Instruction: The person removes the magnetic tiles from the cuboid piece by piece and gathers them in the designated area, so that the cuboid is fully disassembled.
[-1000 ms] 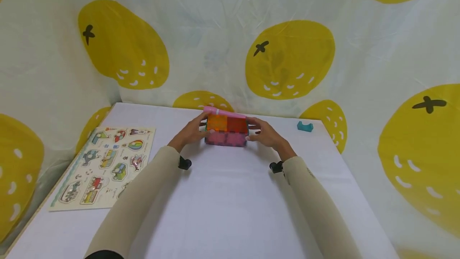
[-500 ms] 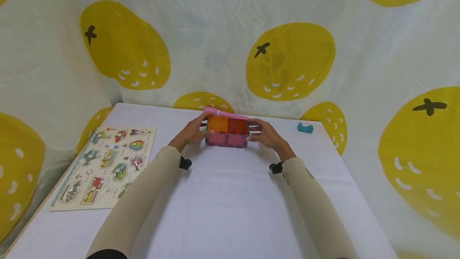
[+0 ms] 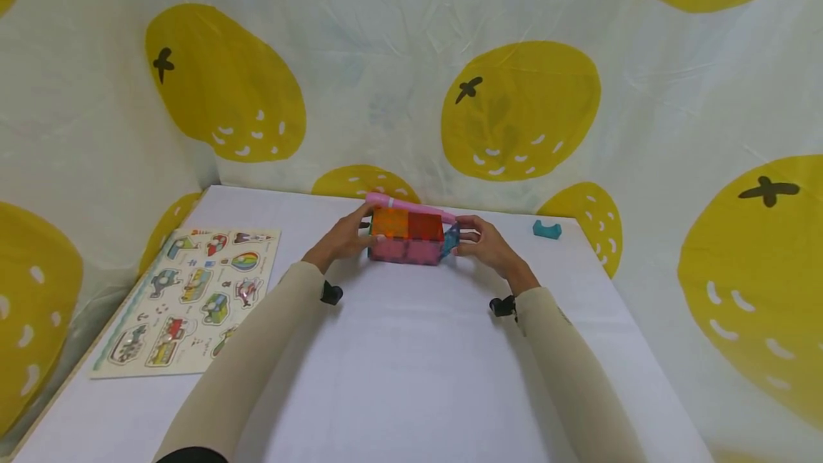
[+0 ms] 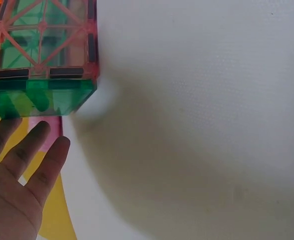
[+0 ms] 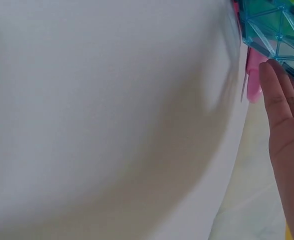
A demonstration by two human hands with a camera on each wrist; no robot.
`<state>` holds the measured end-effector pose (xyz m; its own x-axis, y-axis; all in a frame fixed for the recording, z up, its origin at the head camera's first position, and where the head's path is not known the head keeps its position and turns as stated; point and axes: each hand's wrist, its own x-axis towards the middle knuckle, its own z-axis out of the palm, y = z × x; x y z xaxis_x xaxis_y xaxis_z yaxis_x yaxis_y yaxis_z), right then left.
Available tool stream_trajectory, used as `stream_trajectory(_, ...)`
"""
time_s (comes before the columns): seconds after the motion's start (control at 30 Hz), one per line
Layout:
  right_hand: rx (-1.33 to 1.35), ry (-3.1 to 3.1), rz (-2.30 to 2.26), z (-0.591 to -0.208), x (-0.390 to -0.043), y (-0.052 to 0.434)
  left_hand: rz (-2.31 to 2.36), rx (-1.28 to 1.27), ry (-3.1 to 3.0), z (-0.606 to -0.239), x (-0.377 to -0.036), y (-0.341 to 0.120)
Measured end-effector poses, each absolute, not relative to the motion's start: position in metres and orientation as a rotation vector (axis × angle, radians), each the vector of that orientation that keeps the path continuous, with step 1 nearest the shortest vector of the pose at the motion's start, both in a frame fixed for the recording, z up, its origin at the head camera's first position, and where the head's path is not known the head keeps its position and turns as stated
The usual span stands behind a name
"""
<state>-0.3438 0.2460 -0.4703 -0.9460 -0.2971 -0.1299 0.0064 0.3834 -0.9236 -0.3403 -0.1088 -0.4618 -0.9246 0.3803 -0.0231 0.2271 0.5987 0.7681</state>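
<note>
A box of see-through magnetic tiles (image 3: 408, 251) stands near the table's far edge, orange and red on top, pink in front. My left hand (image 3: 343, 238) holds its left end, thumb on the front; in the left wrist view several fingers stretch past the green end tile (image 4: 62, 97). At the right end a blue magnetic tile (image 3: 451, 240) leans outward from the box. Thumb and fingers of my right hand (image 3: 486, 244) pinch this tile, and in the right wrist view the fingertips are right at its edge.
Behind the box lies a pink stick with a white band (image 3: 401, 203). A small teal notched block (image 3: 547, 229) sits at the back right. The picture puzzle board (image 3: 208, 299) occupies the table's left side. Fruit-print cloth (image 3: 386, 77) hangs just beyond the far edge.
My right hand has moved a little to the right, and the blue tile has swung outward from the box's right end. The left hand and the box have stayed in place.
</note>
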Motion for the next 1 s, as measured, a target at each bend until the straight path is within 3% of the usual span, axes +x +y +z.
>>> stream_trajectory(0.63,-0.053,2.334,-1.641,-0.468,-0.36,0.285,1.214,0.497,2.64,-0.461,-0.34,-0.109)
stream_trajectory(1.0,0.002,2.477,-1.333,-0.47,-0.369,0.294,1.221,0.465,2.626,-0.463,-0.34,-0.109)
